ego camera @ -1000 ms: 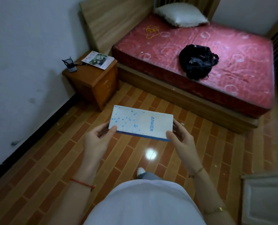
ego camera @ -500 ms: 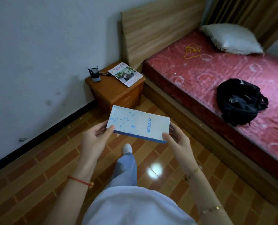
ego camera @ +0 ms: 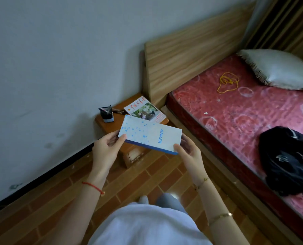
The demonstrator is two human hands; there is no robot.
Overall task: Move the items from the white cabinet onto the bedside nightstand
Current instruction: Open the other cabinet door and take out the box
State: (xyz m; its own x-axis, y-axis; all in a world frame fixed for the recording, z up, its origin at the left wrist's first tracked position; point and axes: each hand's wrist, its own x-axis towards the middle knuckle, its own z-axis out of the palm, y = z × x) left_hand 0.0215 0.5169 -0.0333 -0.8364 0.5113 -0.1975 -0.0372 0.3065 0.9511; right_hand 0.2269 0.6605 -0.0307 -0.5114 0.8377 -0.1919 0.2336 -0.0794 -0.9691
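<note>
I carry a flat white Anker box (ego camera: 149,134) with blue dots and a blue edge, held level in front of me. My left hand (ego camera: 106,150) grips its left end, thumb on top. Its right end sits in my right hand (ego camera: 188,153), thumb on the near corner. The box hangs over the front of the small brown wooden nightstand (ego camera: 110,128). On the nightstand lie a magazine (ego camera: 144,110) at the right, a black pen holder (ego camera: 107,114) at the left and a pen between them.
The nightstand stands in the corner between the white wall and the wooden headboard (ego camera: 191,55). The bed (ego camera: 244,112) with a red mattress fills the right, bearing a white pillow (ego camera: 278,69), a yellow cord (ego camera: 226,82) and a black backpack (ego camera: 288,160). Wood-pattern floor (ego camera: 59,200) lies below.
I have walked closer to the nightstand. The box, still held in both hands, has come from over the floor to over the nightstand's front edge.
</note>
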